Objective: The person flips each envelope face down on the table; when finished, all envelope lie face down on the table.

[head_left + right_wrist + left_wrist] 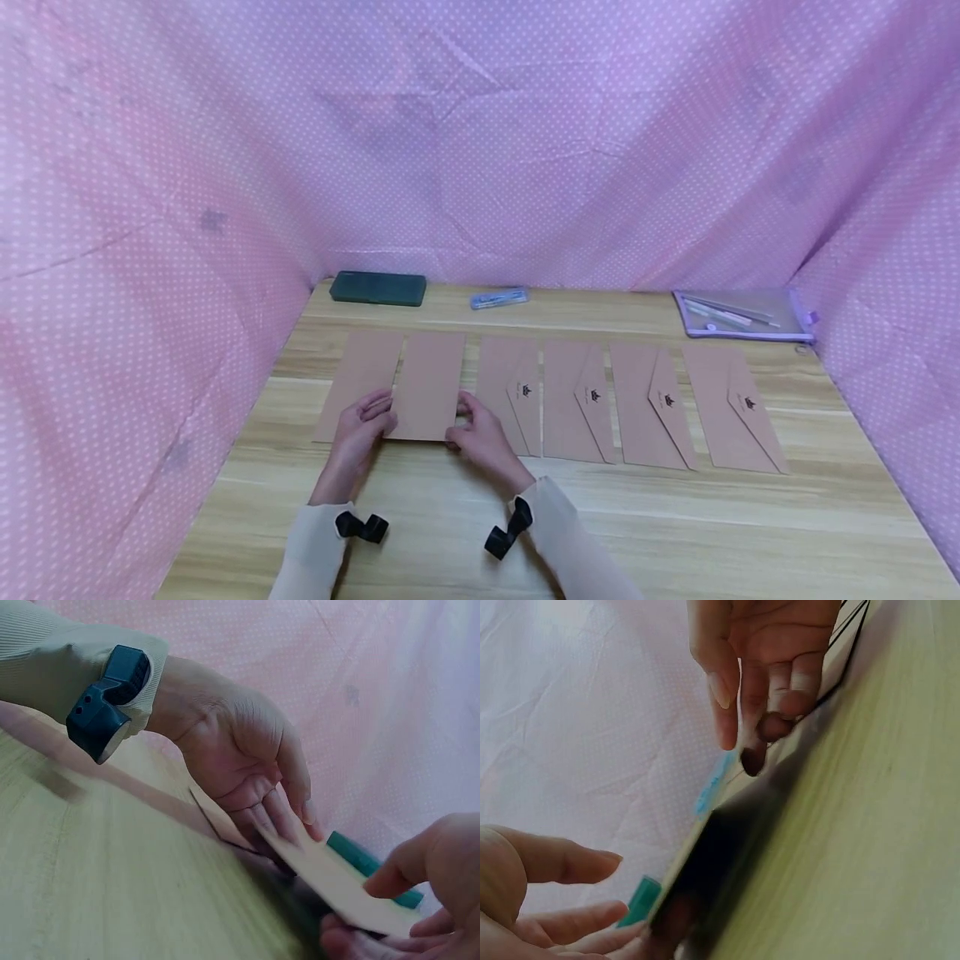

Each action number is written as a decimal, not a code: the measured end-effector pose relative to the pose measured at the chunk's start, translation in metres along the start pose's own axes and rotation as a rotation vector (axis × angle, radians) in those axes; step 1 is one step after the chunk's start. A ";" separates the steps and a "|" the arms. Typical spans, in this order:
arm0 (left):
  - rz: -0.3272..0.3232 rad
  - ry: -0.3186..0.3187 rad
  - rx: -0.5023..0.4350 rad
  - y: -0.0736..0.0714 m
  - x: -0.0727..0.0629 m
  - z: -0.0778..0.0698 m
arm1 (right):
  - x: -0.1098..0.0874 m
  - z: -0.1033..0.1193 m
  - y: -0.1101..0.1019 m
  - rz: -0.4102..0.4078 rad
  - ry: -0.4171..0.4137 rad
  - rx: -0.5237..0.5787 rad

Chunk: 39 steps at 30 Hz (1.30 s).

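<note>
A plain brown envelope [427, 383] lies between my two hands in the head view, its near edge slightly raised over a dark shadow. My left hand [356, 433] holds its left edge near the lower corner. At the right edge my right hand [483, 437] grips it by the lower corner. The right wrist view shows the tilted envelope [330, 881] with fingers under its edges; both thumbs stand on the upper side. Another plain-faced envelope [360, 367] rests just left, partly behind my left hand. The wrist views are blurred around the fingertips.
Several envelopes with pointed flaps and black crown prints, the nearest one [495, 383] among them, form a row to the right. Along the back are a dark green case [378, 288], a small blue packet [498, 298] and a purple-edged pouch [742, 315] with pens. Pink dotted cloth [480, 167] surrounds the table.
</note>
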<state>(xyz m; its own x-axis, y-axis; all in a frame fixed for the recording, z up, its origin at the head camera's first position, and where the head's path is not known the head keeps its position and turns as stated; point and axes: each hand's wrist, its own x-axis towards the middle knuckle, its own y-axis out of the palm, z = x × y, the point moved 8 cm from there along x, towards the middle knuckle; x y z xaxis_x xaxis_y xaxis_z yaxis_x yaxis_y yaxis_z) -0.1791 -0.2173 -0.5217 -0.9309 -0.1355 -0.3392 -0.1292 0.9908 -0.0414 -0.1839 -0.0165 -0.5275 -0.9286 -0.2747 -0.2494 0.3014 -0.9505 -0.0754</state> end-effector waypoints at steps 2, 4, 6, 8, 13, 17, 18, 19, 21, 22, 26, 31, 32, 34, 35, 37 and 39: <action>0.003 0.003 0.022 0.000 -0.003 -0.003 | -0.003 0.002 0.000 0.023 -0.003 -0.043; 0.010 0.005 0.050 0.000 -0.007 -0.006 | -0.006 0.004 0.000 0.044 0.000 -0.080; 0.024 0.009 0.072 0.000 -0.011 -0.009 | -0.009 0.005 0.001 0.062 -0.002 -0.101; 0.034 0.011 0.095 0.000 -0.013 -0.011 | -0.011 0.007 0.001 0.077 -0.007 -0.117; 0.044 0.007 0.111 -0.001 -0.016 -0.011 | -0.016 0.012 0.004 0.101 -0.030 -0.182; 0.044 0.012 0.107 -0.002 -0.019 -0.011 | -0.018 0.014 0.004 0.113 -0.031 -0.206; 0.043 0.011 0.107 -0.003 -0.019 -0.011 | -0.018 0.014 0.004 0.115 -0.029 -0.213; 0.045 0.013 0.106 -0.003 -0.020 -0.011 | -0.019 0.014 0.004 0.117 -0.029 -0.217; 0.050 0.017 0.099 -0.002 -0.020 -0.012 | -0.020 0.015 0.004 0.122 -0.022 -0.222; 0.051 0.017 0.097 -0.002 -0.020 -0.011 | -0.020 0.016 0.004 0.123 -0.022 -0.228; 0.052 0.020 0.088 -0.001 -0.021 -0.011 | -0.022 0.017 0.002 0.136 -0.023 -0.233; 0.055 0.025 0.074 0.001 -0.021 -0.011 | -0.024 0.017 0.001 0.156 -0.012 -0.222; 0.057 0.024 0.070 0.001 -0.022 -0.011 | -0.025 0.016 0.001 0.159 -0.006 -0.222; 0.054 0.026 0.072 0.001 -0.022 -0.012 | -0.026 0.016 0.000 0.164 -0.003 -0.221; 0.053 0.027 0.078 0.000 -0.022 -0.012 | -0.026 0.016 0.000 0.166 -0.003 -0.221; 0.048 0.031 0.081 -0.001 -0.023 -0.014 | -0.027 0.015 0.000 0.171 0.002 -0.216; 0.047 0.038 0.087 -0.001 -0.023 -0.016 | -0.029 0.015 -0.001 0.176 -0.001 -0.216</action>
<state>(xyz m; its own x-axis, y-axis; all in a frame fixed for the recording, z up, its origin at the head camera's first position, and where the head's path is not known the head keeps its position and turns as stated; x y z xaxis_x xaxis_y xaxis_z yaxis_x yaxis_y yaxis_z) -0.1632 -0.2151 -0.4993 -0.9478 -0.0876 -0.3067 -0.0568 0.9925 -0.1080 -0.1609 -0.0103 -0.5054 -0.8581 -0.4333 -0.2756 0.4973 -0.8351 -0.2353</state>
